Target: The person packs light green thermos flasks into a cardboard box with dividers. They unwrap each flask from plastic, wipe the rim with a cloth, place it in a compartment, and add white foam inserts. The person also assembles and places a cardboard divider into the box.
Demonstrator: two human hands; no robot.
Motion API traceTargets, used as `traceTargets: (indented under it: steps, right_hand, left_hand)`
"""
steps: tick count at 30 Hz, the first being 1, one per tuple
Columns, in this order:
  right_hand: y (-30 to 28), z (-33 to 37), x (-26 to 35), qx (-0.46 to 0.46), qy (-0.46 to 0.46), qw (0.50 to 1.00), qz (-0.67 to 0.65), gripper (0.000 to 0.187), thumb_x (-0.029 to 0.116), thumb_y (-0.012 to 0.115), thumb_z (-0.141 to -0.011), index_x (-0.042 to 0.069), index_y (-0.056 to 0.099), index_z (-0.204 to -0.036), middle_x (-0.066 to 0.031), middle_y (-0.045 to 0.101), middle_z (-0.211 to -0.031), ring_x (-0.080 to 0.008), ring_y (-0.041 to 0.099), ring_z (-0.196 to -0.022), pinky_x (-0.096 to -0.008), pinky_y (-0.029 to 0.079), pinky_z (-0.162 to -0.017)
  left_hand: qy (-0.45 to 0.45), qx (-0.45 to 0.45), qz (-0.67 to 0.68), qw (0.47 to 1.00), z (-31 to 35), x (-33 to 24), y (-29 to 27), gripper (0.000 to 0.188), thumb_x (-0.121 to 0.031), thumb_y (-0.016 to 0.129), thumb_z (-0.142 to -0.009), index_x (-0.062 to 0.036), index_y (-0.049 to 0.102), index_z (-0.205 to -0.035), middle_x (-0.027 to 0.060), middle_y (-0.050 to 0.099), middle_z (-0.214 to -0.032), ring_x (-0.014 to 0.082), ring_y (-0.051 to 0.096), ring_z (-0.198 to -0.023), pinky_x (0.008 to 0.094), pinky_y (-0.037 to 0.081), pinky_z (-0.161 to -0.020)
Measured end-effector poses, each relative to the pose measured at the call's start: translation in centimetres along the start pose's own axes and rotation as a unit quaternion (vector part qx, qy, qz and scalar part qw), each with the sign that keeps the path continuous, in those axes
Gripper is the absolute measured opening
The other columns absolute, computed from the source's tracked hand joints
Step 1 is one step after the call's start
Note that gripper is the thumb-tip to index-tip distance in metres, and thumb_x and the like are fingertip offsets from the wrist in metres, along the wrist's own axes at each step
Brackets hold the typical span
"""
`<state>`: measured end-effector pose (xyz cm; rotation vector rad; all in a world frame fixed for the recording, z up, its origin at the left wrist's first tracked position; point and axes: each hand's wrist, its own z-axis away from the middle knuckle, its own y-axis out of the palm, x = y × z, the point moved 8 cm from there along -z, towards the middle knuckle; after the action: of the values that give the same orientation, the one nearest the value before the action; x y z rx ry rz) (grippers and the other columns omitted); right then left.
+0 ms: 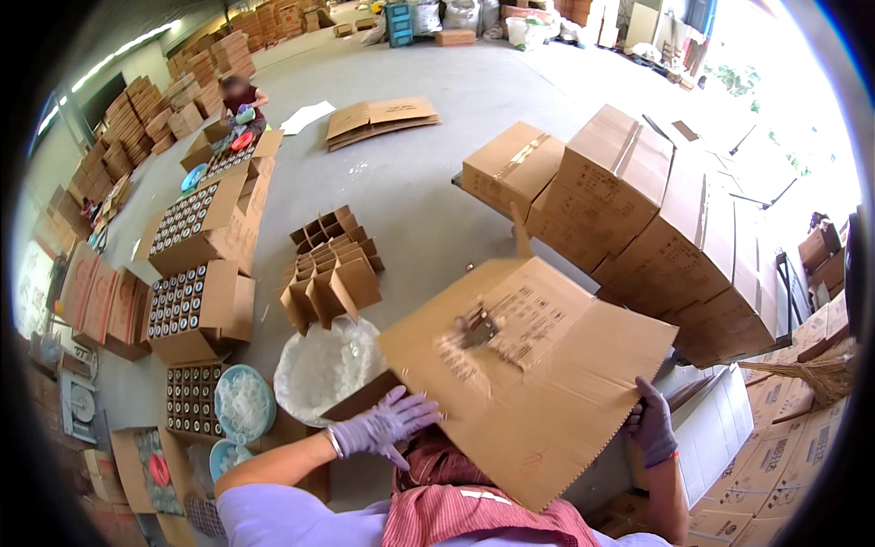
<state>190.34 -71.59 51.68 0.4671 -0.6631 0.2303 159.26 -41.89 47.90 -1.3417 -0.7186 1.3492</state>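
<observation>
**A flattened carton at the lap, firmly held on one side only**

In the head view, the carton point(556, 356) is tilted in front of the person, above the apron point(437, 515) and the floor point(383, 196). The right hand point(654, 428), gloved, grips its right edge, thumb and fingers closed about the board. The left hand point(387, 424), also gloved, has its fingers spread at the lower left edge; whether the fingertips touch the board I cannot tell. A dark, blurred patch near the middle of the carton is too unclear to name.

The carton looks light for its breadth, dry rather than slippery, and fairly stiff across the panels. It will probably give at the creases and sag if carried from one side. Opposite edges seem the best hold, with palms supporting the board; the cut rim looks jagged, so gloves should help. Pinching near the blurred patch would likely be less secure.

To the left of the carton stand a lined tub point(296, 383) of clear pieces and, beyond it, cardboard dividers point(333, 283). A blue basin point(271, 401) sits beside the tub. Taped boxes point(629, 164) are stacked to the right.
</observation>
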Motion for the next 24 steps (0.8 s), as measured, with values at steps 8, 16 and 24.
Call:
traceTargets:
  steps: [8, 16, 24]
  right_hand:
    - [0.9, -0.2, 5.8, 0.033, -0.049, 0.993, 0.099, 0.029, 0.039, 0.056, -0.092, 0.019, 0.047, -0.074, 0.0081, 0.032, -0.049, -0.0057, 0.028, -0.037, -0.0205, 0.019, -0.036]
    - [-2.1, -0.8, 10.4, 0.054, -0.054, 0.992, 0.101, 0.029, 0.041, 0.055, -0.095, 0.018, 0.049, -0.08, 0.0077, 0.031, -0.049, -0.0067, 0.027, -0.037, -0.0214, 0.021, -0.035]
    - [-4.9, -1.2, 19.5, -0.097, -0.386, 0.905, 0.153, 0.033, 0.036, 0.05, -0.098, 0.007, 0.061, -0.111, -0.0027, 0.063, -0.086, -0.0096, 0.061, -0.076, -0.0254, 0.051, -0.067]
  left_hand:
    - [-0.175, -0.18, -0.108, 0.962, -7.5, 4.5, -0.5, 0.109, -0.037, 0.077, -0.064, -0.0141, 0.019, -0.153, 0.0121, 0.022, -0.156, 0.0302, 0.021, -0.143, 0.0531, 0.008, -0.118]
    - [0.042, -0.177, -0.136, 0.974, -18.8, 2.6, -4.4, 0.066, -0.009, 0.056, -0.079, -0.0151, 0.039, -0.143, 0.0085, 0.041, -0.146, 0.0277, 0.045, -0.129, 0.0476, 0.031, -0.112]
    - [0.094, -0.287, -0.088, 0.949, -20.7, 6.7, -21.8, 0.027, -0.01, 0.07, -0.075, -0.007, 0.067, -0.102, 0.0071, 0.069, -0.099, 0.0212, 0.066, -0.091, 0.0345, 0.053, -0.081]
